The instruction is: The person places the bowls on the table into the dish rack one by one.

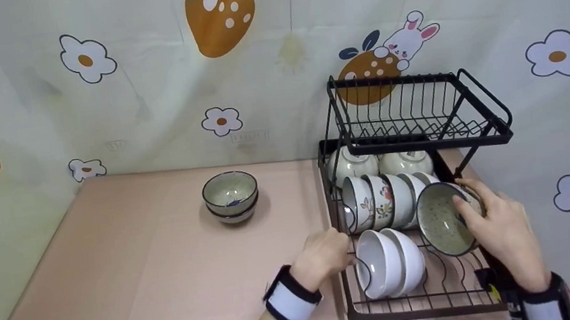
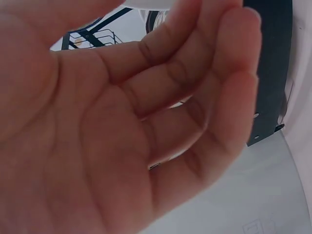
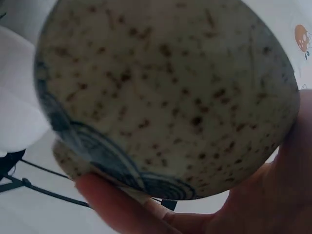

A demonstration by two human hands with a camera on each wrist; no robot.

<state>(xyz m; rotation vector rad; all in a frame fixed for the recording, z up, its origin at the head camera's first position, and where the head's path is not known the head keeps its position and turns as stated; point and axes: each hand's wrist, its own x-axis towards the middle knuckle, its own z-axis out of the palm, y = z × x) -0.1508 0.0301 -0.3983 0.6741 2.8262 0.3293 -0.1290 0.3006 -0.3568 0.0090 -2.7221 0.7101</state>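
Observation:
My right hand [image 1: 503, 225] holds a speckled grey-green bowl [image 1: 439, 222] with a dark rim, tilted over the right part of the lower rack. The thumb lies inside the bowl and the fingers are behind it. Blue markings and brown specks show on this bowl [image 3: 165, 97] in the right wrist view. My left hand [image 1: 325, 253] is at the left rim of the black dish rack [image 1: 426, 313], beside two white bowls [image 1: 378, 263] standing on edge. Its fingers [image 2: 229, 107] curve loosely, and no object shows in the palm; the thumb tip is hidden.
Several patterned bowls [image 1: 381, 199] stand on edge in the rack's middle row, with upturned bowls [image 1: 352, 165] behind. An upper black wire tier [image 1: 421, 109] overhangs the back. Two stacked grey-green bowls [image 1: 230, 192] sit on the pink tabletop [image 1: 185, 283].

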